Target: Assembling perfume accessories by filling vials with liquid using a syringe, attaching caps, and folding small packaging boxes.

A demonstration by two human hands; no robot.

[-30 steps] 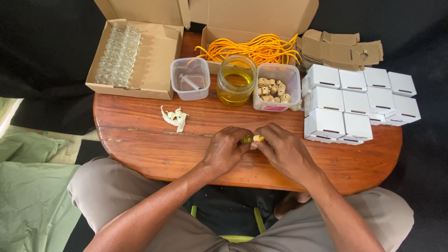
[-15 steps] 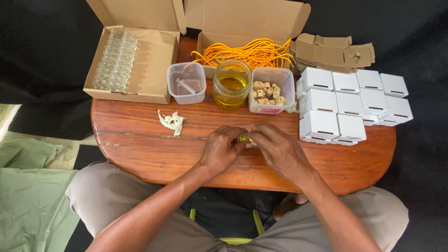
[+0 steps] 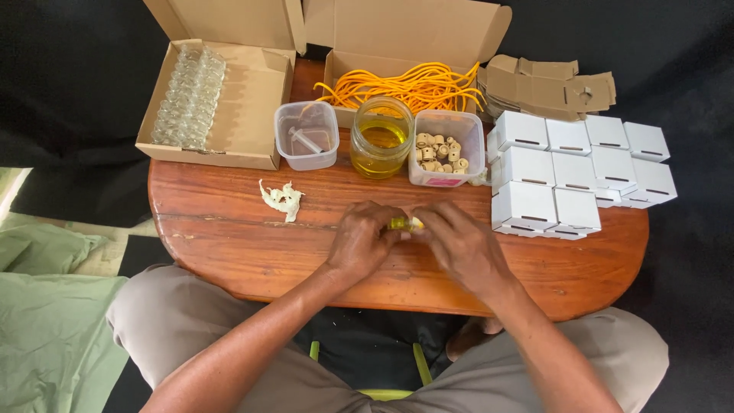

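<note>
Together, the left hand (image 3: 365,241) and right hand (image 3: 459,245) pinch a small yellow vial (image 3: 404,223) just above the tabletop (image 3: 229,237). A slip could likely spill its oil, since both grips meet on one tiny, smooth body.

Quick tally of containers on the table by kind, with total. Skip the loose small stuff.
Open brown cardboard boxes: 2
Clear plastic tubs: 2
Glass jar of yellow liquid: 1
Small white boxes, as far as visible: 10
Total: 15
Both hands, left hand and right hand, hold a small yellow vial.
</note>
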